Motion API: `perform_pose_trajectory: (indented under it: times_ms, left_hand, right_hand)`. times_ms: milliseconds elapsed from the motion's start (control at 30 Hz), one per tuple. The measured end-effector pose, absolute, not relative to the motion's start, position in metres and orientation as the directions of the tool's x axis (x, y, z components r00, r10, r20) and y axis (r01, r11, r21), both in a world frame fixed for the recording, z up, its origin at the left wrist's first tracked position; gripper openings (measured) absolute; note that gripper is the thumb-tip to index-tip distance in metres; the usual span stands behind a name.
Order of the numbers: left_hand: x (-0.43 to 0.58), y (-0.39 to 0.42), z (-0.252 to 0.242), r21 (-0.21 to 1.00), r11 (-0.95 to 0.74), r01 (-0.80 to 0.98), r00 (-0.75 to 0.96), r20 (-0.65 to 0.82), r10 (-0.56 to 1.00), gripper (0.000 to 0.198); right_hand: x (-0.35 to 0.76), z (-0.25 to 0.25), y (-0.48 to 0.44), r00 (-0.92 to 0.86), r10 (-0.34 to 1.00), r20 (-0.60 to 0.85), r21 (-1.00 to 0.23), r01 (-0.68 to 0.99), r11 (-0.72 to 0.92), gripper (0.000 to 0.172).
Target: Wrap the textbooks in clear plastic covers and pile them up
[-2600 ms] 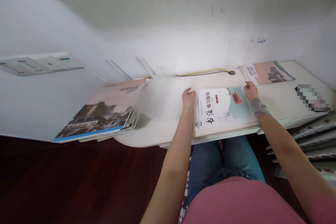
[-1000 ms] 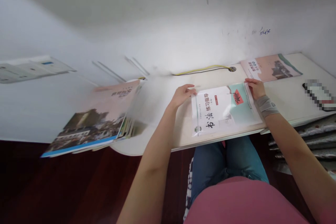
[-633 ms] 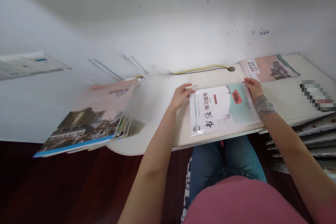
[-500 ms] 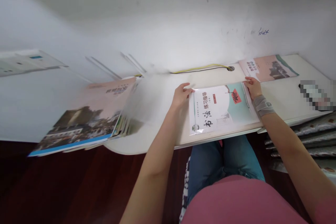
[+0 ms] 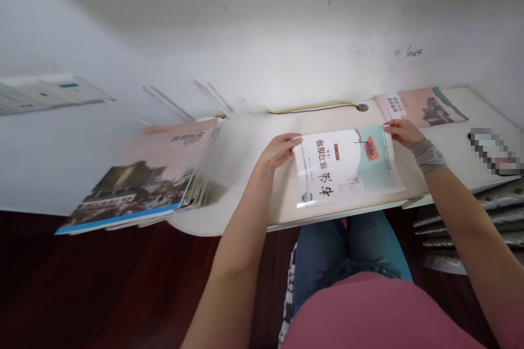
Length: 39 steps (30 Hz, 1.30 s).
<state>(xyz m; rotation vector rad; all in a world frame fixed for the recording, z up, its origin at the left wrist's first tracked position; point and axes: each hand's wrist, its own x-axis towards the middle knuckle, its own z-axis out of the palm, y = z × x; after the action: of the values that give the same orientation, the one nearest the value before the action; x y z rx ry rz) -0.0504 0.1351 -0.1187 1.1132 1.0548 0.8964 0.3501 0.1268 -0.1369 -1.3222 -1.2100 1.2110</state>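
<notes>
The white-and-teal paper booklet (image 5: 347, 166) bears large black brush characters 书法 with smaller 练习指导 beside them; the white character on its red square (image 5: 372, 151) is unclear, and titles on the pink book (image 5: 421, 106) and the pink-topped book stack (image 5: 164, 174) blur

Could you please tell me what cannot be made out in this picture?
Head view:
- Thing at the right edge of the desk: pixelated.
- Stack of books: lower ones hidden under the top one.
- Right hand: whether its fingers pinch the booklet, too small.
- Far book: title too small.

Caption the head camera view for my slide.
Left hand and right hand hold the far corners of a workbook on a white desk.
</notes>
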Motion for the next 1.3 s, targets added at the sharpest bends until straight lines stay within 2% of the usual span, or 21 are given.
perform_pose_trajectory:
  times_ms: [133, 367, 500, 733, 833, 900, 933, 1000, 1067, 1167, 1300]
  left_hand:
    - [-0.051, 0.134, -0.117, 0.979, 0.202, 0.002, 0.282, -0.195, 0.940, 0.038]
    - [-0.046, 0.141, -0.130, 0.973, 0.195, 0.124, 0.071, -0.205, 0.976, 0.038]
    - [-0.041, 0.144, -0.136, 0.958, 0.219, 0.182, 0.003, -0.224, 0.975, 0.038]
    - [-0.032, 0.147, -0.150, 0.867, 0.238, 0.439, -0.147, -0.192, 0.970, 0.027]
    - [-0.027, 0.145, -0.149, 0.807, 0.219, 0.548, -0.202, -0.126, 0.971, 0.020]
    - [-0.019, 0.140, -0.143, 0.717, 0.160, 0.678, -0.210, -0.020, 0.977, 0.026]
    - [-0.012, 0.136, -0.140, 0.637, 0.106, 0.763, -0.180, 0.053, 0.982, 0.032]
    - [0.008, 0.129, -0.135, 0.432, -0.064, 0.900, -0.012, 0.171, 0.985, 0.040]
    - [0.032, 0.121, -0.133, 0.293, -0.266, 0.918, 0.224, 0.169, 0.960, 0.044]
    - [0.067, 0.111, -0.139, 0.249, -0.434, 0.866, 0.442, 0.026, 0.897, 0.057]
    - [0.087, 0.107, -0.149, 0.207, -0.405, 0.891, 0.423, -0.054, 0.904, 0.070]
  right_hand:
    - [0.351, -0.128, 0.125, -0.028, 0.994, -0.103, -0.992, 0.074, -0.101, 0.036]
    - [0.342, -0.131, 0.126, 0.052, 0.992, -0.116, -0.975, 0.182, -0.124, 0.042]
    - [0.337, -0.139, 0.129, 0.120, 0.986, -0.113, -0.935, 0.324, -0.147, 0.040]
    - [0.332, -0.152, 0.140, 0.213, 0.977, 0.002, -0.736, 0.661, -0.143, 0.038]
    - [0.331, -0.154, 0.145, 0.202, 0.979, 0.019, -0.647, 0.749, -0.142, 0.035]
    - [0.331, -0.154, 0.147, 0.193, 0.981, 0.016, -0.598, 0.788, -0.145, 0.033]
    - [0.331, -0.155, 0.147, 0.189, 0.982, 0.012, -0.577, 0.803, -0.148, 0.032]
    - [0.330, -0.155, 0.148, 0.183, 0.983, 0.002, -0.539, 0.829, -0.153, 0.031]
    - [0.330, -0.154, 0.147, 0.181, 0.984, -0.009, -0.505, 0.848, -0.160, 0.032]
    - [0.328, -0.152, 0.146, 0.181, 0.983, -0.023, -0.463, 0.870, -0.171, 0.034]
    - [0.329, -0.148, 0.144, 0.179, 0.983, -0.034, -0.419, 0.891, -0.176, 0.034]
